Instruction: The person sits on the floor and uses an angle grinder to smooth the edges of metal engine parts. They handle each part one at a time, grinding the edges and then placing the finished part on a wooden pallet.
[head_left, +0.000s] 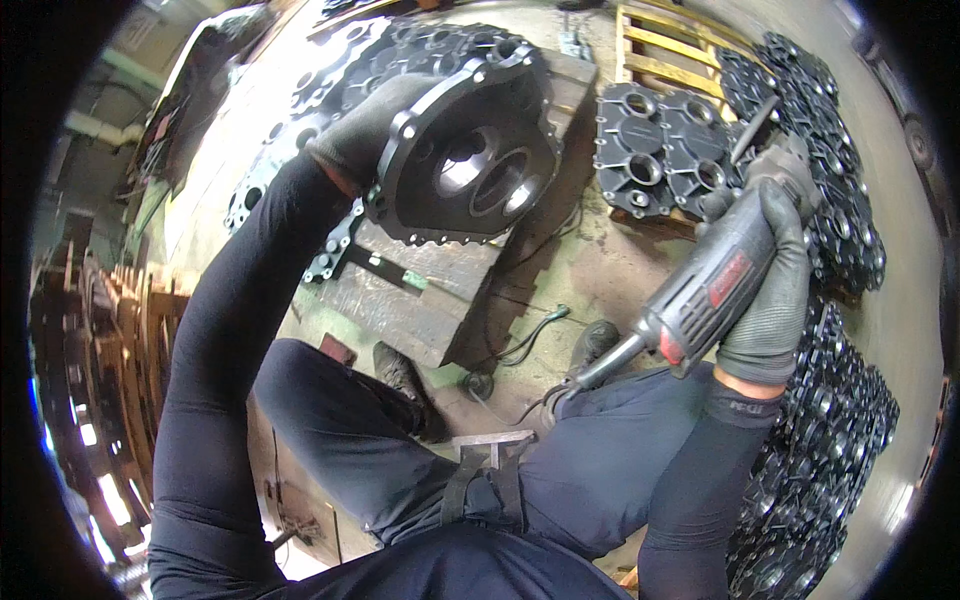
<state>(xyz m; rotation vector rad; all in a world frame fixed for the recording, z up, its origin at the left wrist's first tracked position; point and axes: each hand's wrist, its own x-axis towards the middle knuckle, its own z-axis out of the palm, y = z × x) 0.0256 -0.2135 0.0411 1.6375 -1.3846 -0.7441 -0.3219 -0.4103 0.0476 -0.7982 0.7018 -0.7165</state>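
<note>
My left hand (372, 122), in a dark glove, grips the left side of a large black cast metal housing (410, 195). The housing is tilted up over the workbench, its round bores facing me; some of my left fingers are hidden behind it. Off to the right, my gloved right hand (785, 255) is wrapped round the body of a dark grey angle grinder (715, 285). Its head points up and away from me, with the disc (755, 130) seen nearly edge-on. A power cord (550, 395) runs from its tail end down between my legs. The grinder is apart from the housing.
More black castings (420, 45) lie at the far end of the wooden workbench (430, 320). Several cast covers (640, 140) sit on a pallet to the right, near a yellow pallet (665, 65). Stacked castings (810, 450) line my right side. A cable (530, 340) lies on the floor.
</note>
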